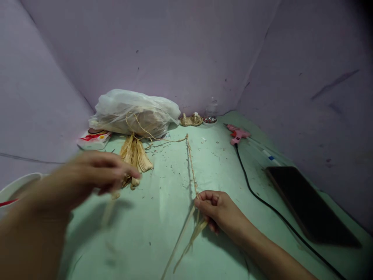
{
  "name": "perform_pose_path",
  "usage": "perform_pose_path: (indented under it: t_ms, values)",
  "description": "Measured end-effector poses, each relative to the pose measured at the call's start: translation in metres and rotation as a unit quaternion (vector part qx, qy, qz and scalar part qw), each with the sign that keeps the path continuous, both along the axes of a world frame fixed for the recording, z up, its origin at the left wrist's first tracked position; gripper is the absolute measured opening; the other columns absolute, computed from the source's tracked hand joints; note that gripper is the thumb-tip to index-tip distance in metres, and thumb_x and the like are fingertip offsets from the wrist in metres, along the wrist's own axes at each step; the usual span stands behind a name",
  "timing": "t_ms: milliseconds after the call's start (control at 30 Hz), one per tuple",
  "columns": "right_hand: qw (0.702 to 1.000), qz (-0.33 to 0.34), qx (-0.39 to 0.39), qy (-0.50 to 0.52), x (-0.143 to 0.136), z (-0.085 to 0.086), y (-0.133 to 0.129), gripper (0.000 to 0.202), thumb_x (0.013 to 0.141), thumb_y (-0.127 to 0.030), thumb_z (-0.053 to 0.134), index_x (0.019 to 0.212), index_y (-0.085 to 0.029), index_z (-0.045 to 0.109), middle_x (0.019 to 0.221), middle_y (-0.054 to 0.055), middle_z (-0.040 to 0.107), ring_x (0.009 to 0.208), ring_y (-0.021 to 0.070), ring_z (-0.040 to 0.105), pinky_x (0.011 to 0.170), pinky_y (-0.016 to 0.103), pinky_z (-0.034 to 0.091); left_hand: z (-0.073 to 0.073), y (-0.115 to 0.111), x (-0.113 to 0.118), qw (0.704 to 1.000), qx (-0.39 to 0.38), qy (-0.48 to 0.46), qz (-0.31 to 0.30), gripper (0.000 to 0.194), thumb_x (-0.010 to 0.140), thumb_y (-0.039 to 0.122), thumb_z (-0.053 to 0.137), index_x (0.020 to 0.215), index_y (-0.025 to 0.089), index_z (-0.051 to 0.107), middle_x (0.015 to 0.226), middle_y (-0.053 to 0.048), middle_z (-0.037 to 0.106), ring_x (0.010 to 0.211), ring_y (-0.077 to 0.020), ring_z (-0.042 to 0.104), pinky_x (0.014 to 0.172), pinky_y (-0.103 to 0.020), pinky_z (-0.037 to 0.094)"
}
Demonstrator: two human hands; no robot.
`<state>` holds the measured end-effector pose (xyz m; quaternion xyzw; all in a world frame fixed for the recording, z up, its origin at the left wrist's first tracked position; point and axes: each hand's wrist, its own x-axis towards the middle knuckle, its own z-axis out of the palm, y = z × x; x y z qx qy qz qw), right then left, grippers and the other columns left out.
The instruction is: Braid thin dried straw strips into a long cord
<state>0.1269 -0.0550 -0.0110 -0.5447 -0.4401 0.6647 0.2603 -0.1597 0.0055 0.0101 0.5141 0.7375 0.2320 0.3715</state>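
Observation:
My right hand (217,208) pinches the near end of a thin twisted cord (191,167) of dried plant fibre. Loose pale strips (190,241) fan out below its fingers toward me. The cord runs away from me to a small peg or nail (187,136) on the table, then bends left toward the plastic bag. On the left, my left hand (107,171) is smeared by motion, beside a bundle of dried fibre strips (135,153). A blurred pale strip (107,214) hangs under its fingers, seemingly held by them.
A white plastic bag (136,112) lies against the back wall, beside a small box (94,140). A woven piece (191,119) and a clear container (211,111) stand at the back. Rightward are a pink glue gun (237,133), its black cable (262,200) and a dark tablet (311,206). A white bowl (21,181) sits left.

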Motion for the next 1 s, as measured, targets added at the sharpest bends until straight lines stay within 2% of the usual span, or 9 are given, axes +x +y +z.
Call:
perform_pose_path:
  t_ms: [67,133,233,433,567,633,733,833,1000]
  values:
    - [1.0,0.002,0.005,0.006,0.001,0.0,0.0,0.02,0.068,-0.035,0.056,0.066,-0.016,0.049,0.036,-0.009,0.04,0.024,0.0034,0.034,0.024,0.014,0.026,0.027,-0.025,0.048,0.977,-0.101,-0.112,-0.148,0.02,0.059,0.032,0.056,0.06,0.013,0.06,0.056,-0.001,0.057,0.043,-0.0057,0.041,0.042,-0.016,0.026]
    - [1.0,0.005,0.008,0.011,0.001,-0.001,0.0,0.022,0.068,-0.036,0.056,0.066,-0.016,0.049,0.036,-0.009,0.041,0.024,0.0031,0.034,0.024,0.014,0.025,0.041,-0.045,0.096,0.954,-0.164,-0.174,-0.18,0.012,0.054,0.026,0.056,0.055,0.013,0.057,0.047,0.001,0.051,0.039,-0.0059,0.039,0.038,-0.017,0.022]
    - [1.0,0.009,0.007,0.019,0.001,-0.002,0.0,0.025,0.067,-0.039,0.058,0.067,-0.015,0.049,0.037,-0.009,0.042,0.025,0.0029,0.034,0.025,0.014,0.026,0.03,-0.056,0.138,0.94,-0.18,-0.221,-0.187,0.006,0.053,0.019,0.052,0.052,0.014,0.054,0.04,0.004,0.043,0.037,-0.0061,0.039,0.038,-0.018,0.023]
    - [0.999,0.012,0.013,0.038,0.001,-0.003,-0.001,0.028,0.067,-0.041,0.058,0.069,-0.016,0.048,0.04,-0.009,0.044,0.026,0.0036,0.037,0.026,0.014,0.029,0.009,-0.041,0.122,0.951,-0.161,-0.176,-0.199,0.007,0.055,0.02,0.052,0.053,0.014,0.054,0.04,0.003,0.045,0.036,-0.0066,0.035,0.039,-0.02,0.027]
    - [0.999,0.002,0.005,0.039,0.001,-0.004,-0.001,0.026,0.068,-0.04,0.057,0.07,-0.017,0.046,0.042,-0.009,0.045,0.027,0.0036,0.038,0.026,0.014,0.03,0.03,-0.028,0.095,0.987,0.068,0.098,-0.11,0.008,0.056,0.017,0.052,0.049,0.015,0.055,0.054,-0.003,0.054,0.052,-0.0116,0.046,0.049,-0.021,0.032]
    - [0.999,0.004,0.003,0.039,0.001,-0.004,-0.001,0.026,0.068,-0.039,0.057,0.07,-0.017,0.045,0.042,-0.008,0.045,0.027,0.0036,0.039,0.026,0.014,0.03,0.037,-0.027,0.091,0.979,0.142,0.119,-0.081,0.009,0.059,0.021,0.053,0.052,0.015,0.055,0.068,-0.005,0.059,0.063,-0.0135,0.05,0.053,-0.021,0.034]
    - [0.999,0.006,0.003,0.048,0.002,-0.004,-0.001,0.026,0.068,-0.039,0.057,0.07,-0.016,0.045,0.043,-0.008,0.046,0.027,0.0034,0.039,0.026,0.014,0.03,0.034,-0.039,0.105,0.992,0.041,-0.045,-0.11,0.013,0.062,0.028,0.053,0.059,0.016,0.055,0.061,-0.002,0.059,0.047,-0.0088,0.045,0.045,-0.019,0.031]
    - [0.998,0.008,0.013,0.054,0.002,-0.004,-0.002,0.027,0.068,-0.04,0.057,0.07,-0.016,0.045,0.042,-0.008,0.046,0.028,0.0034,0.039,0.026,0.014,0.031,0.02,-0.054,0.131,0.961,-0.139,-0.197,-0.135,0.014,0.063,0.029,0.05,0.063,0.016,0.053,0.039,0.003,0.046,0.03,-0.0066,0.032,0.035,-0.019,0.024]
    - [0.998,0.009,0.016,0.054,0.002,-0.002,-0.001,0.025,0.069,-0.037,0.057,0.069,-0.016,0.044,0.042,-0.008,0.046,0.027,0.0033,0.039,0.026,0.013,0.031,0.009,-0.056,0.143,0.941,-0.179,-0.24,-0.158,0.007,0.058,0.02,0.05,0.055,0.014,0.051,0.039,0.002,0.047,0.031,-0.0069,0.036,0.035,-0.02,0.03]
